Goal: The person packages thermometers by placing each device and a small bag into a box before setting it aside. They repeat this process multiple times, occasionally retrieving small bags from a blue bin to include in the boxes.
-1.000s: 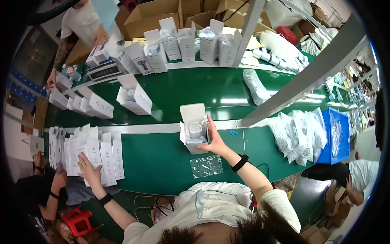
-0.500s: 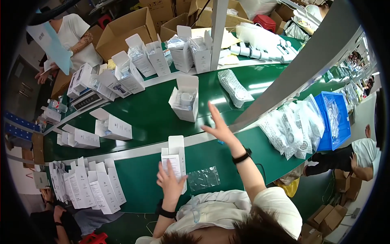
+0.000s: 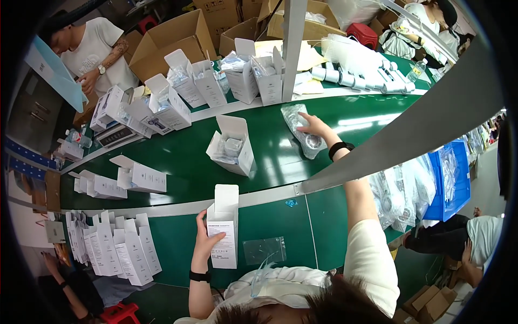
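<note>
Head view, looking down on a packing line. The left hand (image 3: 208, 243) is closed around the lower side of a white carton (image 3: 224, 227), thumb on the printed front, holding it upright on the green desk (image 3: 172, 243) with the top flap standing open; half a second earlier the same carton was being lifted into place, and a second ago this hand was still at the stack of flat cartons (image 3: 116, 254) far to the left. The right hand (image 3: 313, 125), marked by a black wristband, is stretched far forward over the green conveyor belt (image 3: 270, 156), fingers spread and pressing down on a clear plastic bag with a round part (image 3: 302, 129) inside; it touches the bag but has not visibly closed on it, so whether a grasp is made cannot be told. A second ago this hand held the open filled box (image 3: 232, 146), which now stands free on the belt, further along and apart from both hands. That box appears to be finished with, and the upright empty carton and the bagged part look like the next pairing. A flat clear bag (image 3: 264, 250) lies on the desk just right of the carton. Further out: rows of open white boxes (image 3: 216, 81) along the far edge, a blue bin (image 3: 453, 178) at right, and another person in a white shirt (image 3: 91, 48) at the upper left.
</note>
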A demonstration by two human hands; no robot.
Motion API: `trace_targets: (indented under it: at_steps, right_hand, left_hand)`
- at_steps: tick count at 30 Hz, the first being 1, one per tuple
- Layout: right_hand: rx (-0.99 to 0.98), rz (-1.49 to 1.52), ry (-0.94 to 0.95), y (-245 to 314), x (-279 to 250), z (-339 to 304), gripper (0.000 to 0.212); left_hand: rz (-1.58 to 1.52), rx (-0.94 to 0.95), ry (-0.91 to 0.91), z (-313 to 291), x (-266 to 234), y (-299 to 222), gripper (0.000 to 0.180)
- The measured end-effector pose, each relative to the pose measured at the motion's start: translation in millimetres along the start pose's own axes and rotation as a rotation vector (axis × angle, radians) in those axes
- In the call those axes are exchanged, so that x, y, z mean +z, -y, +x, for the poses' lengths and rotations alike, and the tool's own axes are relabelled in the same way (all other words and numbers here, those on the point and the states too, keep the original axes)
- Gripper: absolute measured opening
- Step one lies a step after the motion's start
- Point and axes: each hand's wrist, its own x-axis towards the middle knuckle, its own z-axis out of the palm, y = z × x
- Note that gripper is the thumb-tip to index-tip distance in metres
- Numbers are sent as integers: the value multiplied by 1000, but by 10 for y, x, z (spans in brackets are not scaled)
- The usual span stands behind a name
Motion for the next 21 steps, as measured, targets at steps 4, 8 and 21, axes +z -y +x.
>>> trace_targets:
  at_steps: [4, 8, 21]
  right_hand:
    - [165, 253, 181, 566, 68, 118, 74]
    - [300, 843, 122, 377, 162, -165, 71]
    - [-91, 2365, -902, 841, -675, -2867, 58]
  left_hand:
    - [-46, 119, -46, -196, 14, -242, 84]
    - [302, 370, 36, -154, 146, -394, 80]
    - [434, 526, 159, -206, 862, -364, 74]
